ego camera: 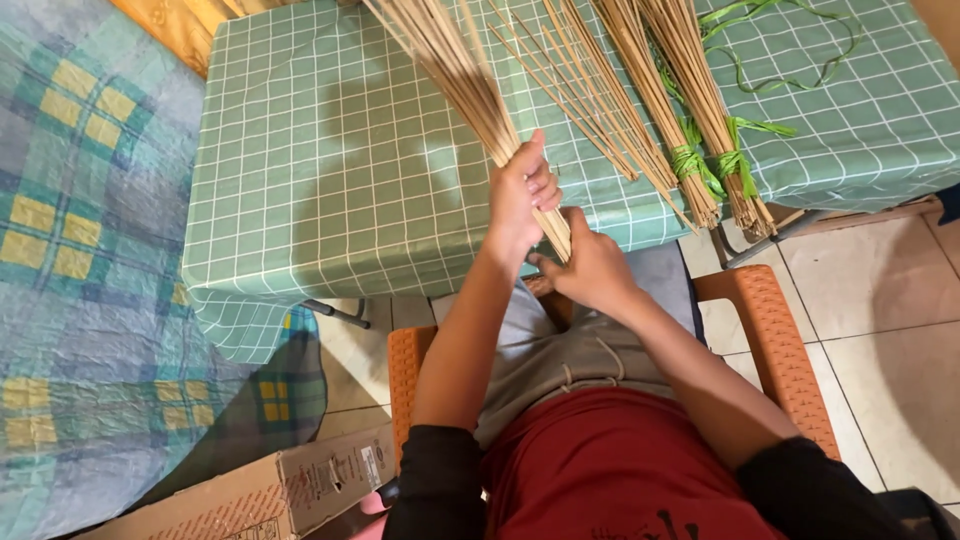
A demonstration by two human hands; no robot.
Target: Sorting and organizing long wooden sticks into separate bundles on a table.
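Fingers (540,185) of the left hand (520,200) are curled tight around a bundle of thin pale sticks (460,80), clamped near its lower end, and the sticks fan up and away from that grip toward the far side of the table. Well off to the left of those fingers there's a blue and yellow plaid quilt (80,250), and below it, down by the floor, a cardboard box (270,495). Directly behind the gripping fingers lies the green checked tablecloth (330,170), the person's shadow falling across it. Just beneath the left hand, the right hand (590,270) meets the butt end of the same bundle, its thumb pressed against the stick ends; whether its other fingers are closed around them I cannot tell from here. Moving right of the fingers, loose sticks (580,90) lie spread on the cloth, and beyond them two tied bundles (700,130) bound with green ribbon (725,165), their ends poking over the table edge. More green ribbon (790,50) curls at the far right. Below the hands, an orange chair (770,340) frames the seated person's lap.
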